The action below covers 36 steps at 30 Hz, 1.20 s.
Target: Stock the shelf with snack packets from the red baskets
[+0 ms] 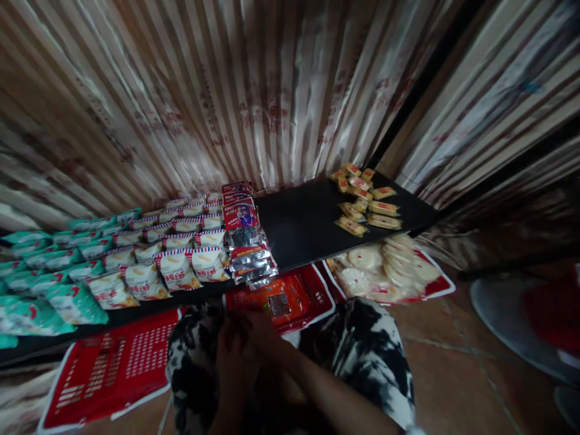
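Close together over my left knee are my left hand [231, 341] and my right hand [261, 335]. The fingers of both look curled in against each other. Shadow hides whatever may be between them. Just beyond the hands lies a red basket [324, 314] holding an orange-red package [290, 296], partly under the shelf. Above it, at the shelf's front, a stack of dark red and silver packets [247, 235] lies near the hands, not touched by them.
A black shelf board [294, 226] carries white snack bags [176, 269], teal bags [75, 302] and small yellow packs [383, 208]. Below are a red perforated basket [136, 356] and a tray with pale round packs [403, 266]. A corrugated wall [272, 90] stands behind.
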Each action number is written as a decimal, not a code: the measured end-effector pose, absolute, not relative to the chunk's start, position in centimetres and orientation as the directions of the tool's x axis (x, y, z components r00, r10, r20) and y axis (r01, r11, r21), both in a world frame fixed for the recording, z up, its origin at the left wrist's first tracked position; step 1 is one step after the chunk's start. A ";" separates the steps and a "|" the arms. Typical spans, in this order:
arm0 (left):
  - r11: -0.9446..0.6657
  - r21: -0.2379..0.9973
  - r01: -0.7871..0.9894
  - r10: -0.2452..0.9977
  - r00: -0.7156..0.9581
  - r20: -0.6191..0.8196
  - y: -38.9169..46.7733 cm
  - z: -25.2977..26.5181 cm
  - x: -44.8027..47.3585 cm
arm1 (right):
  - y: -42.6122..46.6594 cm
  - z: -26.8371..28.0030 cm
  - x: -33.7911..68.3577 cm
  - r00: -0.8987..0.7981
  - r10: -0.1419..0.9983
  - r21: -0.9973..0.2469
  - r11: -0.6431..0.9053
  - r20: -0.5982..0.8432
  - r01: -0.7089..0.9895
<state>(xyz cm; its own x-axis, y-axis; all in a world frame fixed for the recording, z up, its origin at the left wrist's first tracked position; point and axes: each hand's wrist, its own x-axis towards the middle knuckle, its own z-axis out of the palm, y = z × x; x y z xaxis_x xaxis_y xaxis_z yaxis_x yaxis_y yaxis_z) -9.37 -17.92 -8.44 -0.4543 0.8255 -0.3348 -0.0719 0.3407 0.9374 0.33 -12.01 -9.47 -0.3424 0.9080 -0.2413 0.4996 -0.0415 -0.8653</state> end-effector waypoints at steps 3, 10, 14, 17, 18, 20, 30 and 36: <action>0.301 0.951 -0.077 0.842 -0.446 -0.303 -18.4 -7.1 -10.1 | -12.2 -5.5 3.3 -0.401 0.882 -0.783 0.060 -0.249 0.620; 0.213 0.975 0.066 0.971 -0.129 -0.203 -19.8 -5.6 -10.2 | -13.4 2.6 9.4 -0.632 0.750 -0.896 0.128 -0.193 0.425; 0.295 0.944 0.148 0.951 0.046 -0.304 -20.2 -4.6 -9.2 | -13.4 5.3 10.9 -0.628 0.746 -0.962 -0.060 -0.220 0.265; 0.255 0.965 0.066 0.940 0.216 -0.263 -20.0 -3.5 -8.5 | -13.1 6.5 11.2 -0.568 0.781 -0.966 -0.214 -0.259 0.146; 0.259 0.966 0.015 0.937 0.240 -0.255 -19.9 -3.1 -8.2 | -13.0 6.8 11.2 -0.521 0.813 -0.965 -0.240 -0.261 0.109; 0.280 0.956 -0.085 0.941 0.223 -0.255 -19.5 -2.2 -7.8 | -12.8 7.1 11.2 -0.389 0.885 -0.962 -0.272 -0.254 0.009; 0.247 0.950 -0.193 0.967 -0.009 -0.253 -15.9 0.8 -7.0 | -14.2 5.4 10.9 -0.250 0.935 -0.931 -0.305 -0.252 -0.201; 0.154 0.981 -0.121 0.984 -0.071 -0.163 -13.7 1.6 -5.4 | -15.5 4.1 9.9 -0.269 0.948 -0.963 -0.218 -0.170 -0.159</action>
